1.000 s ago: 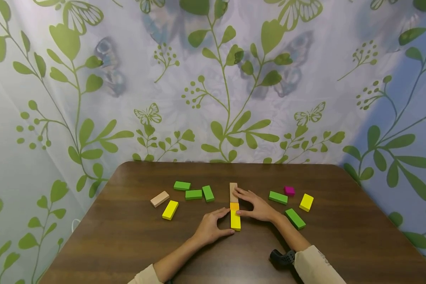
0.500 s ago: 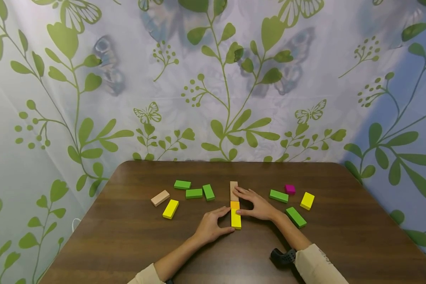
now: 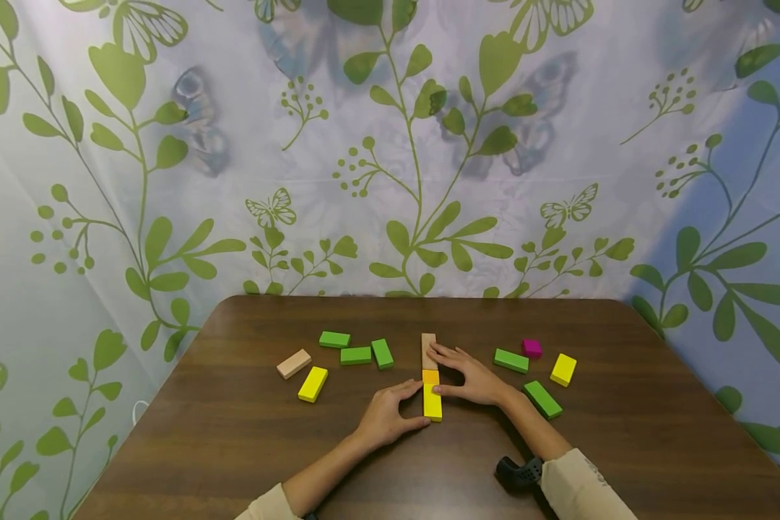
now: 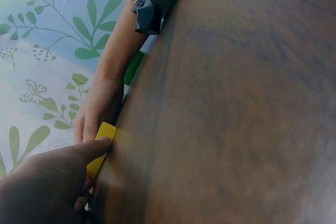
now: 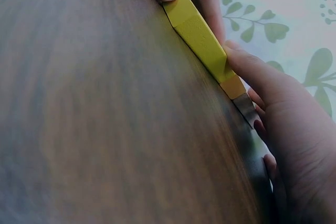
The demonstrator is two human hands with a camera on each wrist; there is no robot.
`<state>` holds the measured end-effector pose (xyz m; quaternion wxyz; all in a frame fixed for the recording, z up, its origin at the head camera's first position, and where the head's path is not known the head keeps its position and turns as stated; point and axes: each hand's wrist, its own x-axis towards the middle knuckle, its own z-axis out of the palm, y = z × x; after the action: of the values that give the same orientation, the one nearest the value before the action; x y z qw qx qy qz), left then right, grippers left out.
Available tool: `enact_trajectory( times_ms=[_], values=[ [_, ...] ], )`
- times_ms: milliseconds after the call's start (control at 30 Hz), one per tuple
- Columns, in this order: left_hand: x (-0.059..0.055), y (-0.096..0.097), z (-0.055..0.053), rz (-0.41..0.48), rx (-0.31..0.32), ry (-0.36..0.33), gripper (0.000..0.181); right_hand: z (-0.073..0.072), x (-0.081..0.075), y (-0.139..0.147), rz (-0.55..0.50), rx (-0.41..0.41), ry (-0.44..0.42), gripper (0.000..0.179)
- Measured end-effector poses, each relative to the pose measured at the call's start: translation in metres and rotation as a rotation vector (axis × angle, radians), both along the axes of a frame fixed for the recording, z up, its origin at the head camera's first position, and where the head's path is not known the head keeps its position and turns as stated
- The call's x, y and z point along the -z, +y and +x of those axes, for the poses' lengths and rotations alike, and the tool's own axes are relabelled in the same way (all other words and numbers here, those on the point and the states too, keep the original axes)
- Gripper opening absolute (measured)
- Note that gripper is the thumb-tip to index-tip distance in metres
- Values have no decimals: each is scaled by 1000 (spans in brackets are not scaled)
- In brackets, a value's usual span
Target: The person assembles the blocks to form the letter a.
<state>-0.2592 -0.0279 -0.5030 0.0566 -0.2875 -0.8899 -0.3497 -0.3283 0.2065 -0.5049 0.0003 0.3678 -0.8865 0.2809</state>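
Note:
Three blocks lie end to end in a straight row at mid-table: a plain wooden block [image 3: 427, 345] farthest, an orange block [image 3: 431, 376] in the middle and a yellow block [image 3: 432, 408] nearest. My left hand [image 3: 383, 416] holds the yellow block, thumb against its near end and fingertips along its left side. From the right, my right hand [image 3: 476, 380] touches the row with fairly straight fingers. Its thumb presses the yellow block [image 5: 202, 45] in the right wrist view, while its fingertips reach the wooden block.
Left of the row lie several green blocks [image 3: 355, 355], another yellow block [image 3: 313, 384] and a wooden block [image 3: 294, 364]. On the right are green blocks [image 3: 542, 399], a magenta block [image 3: 531, 348] and a yellow block [image 3: 563, 369]. A patterned curtain [image 3: 390, 144] hangs behind the table [image 3: 247, 448].

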Motion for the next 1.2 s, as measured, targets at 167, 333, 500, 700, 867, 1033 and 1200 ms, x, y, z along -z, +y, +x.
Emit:
enact_trajectory(
  times_ms=[167, 333, 500, 700, 867, 1033, 1200],
  values=[
    [0, 0, 0, 2, -3, -6, 64, 0, 1, 1, -4, 0, 3, 76],
    [-1, 3, 0, -26, -14, 7, 63, 0, 1, 4, -4, 35, -15, 75],
    [-3, 9, 0, -49, -17, 32, 62, -1, 0, 9, -11, 67, -39, 74],
    [-1, 15, -1, -74, -28, 44, 63, -2, 1, 16, -12, 63, -23, 72],
    [0, 17, -3, -67, -8, 53, 66, -1, 0, 20, -22, 52, -36, 73],
    [-3, 11, -13, 24, 48, 37, 70, -1, -1, 21, -31, 68, -46, 74],
    [-9, -9, -32, 103, 6, 106, 69, -2, 0, 19, -22, 79, -64, 75]
  ],
)
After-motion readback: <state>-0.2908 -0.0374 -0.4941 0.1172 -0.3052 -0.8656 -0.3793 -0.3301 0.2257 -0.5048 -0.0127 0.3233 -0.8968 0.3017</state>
